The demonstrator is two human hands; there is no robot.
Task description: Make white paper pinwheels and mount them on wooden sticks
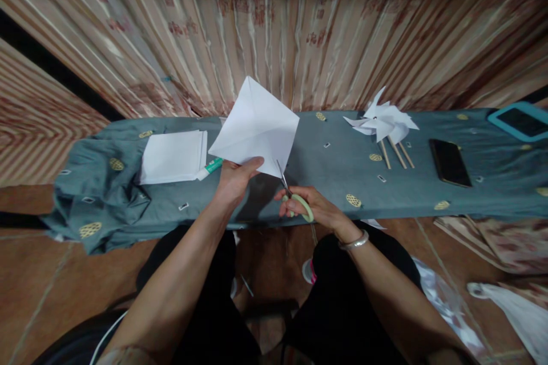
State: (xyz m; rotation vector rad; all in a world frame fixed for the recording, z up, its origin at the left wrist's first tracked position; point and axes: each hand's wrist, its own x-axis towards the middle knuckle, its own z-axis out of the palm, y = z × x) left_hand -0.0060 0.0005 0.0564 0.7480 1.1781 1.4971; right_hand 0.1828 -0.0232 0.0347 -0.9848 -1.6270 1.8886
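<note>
My left hand [234, 180] grips the lower edge of a white square sheet of paper [256, 124], held up tilted like a diamond over a low bench. My right hand [311, 207] holds scissors [295, 197] with pale green handles. The blades point up at the paper's lower right edge and touch it. A silver bangle sits on my right wrist.
The bench cover is a grey-blue cloth [334, 177]. On it lie a stack of white paper [173, 156], a green-capped glue stick [210, 168], finished paper pinwheels on wooden sticks [383, 124], a black phone [450, 162] and a blue-cased tablet [521, 121]. Curtains hang behind.
</note>
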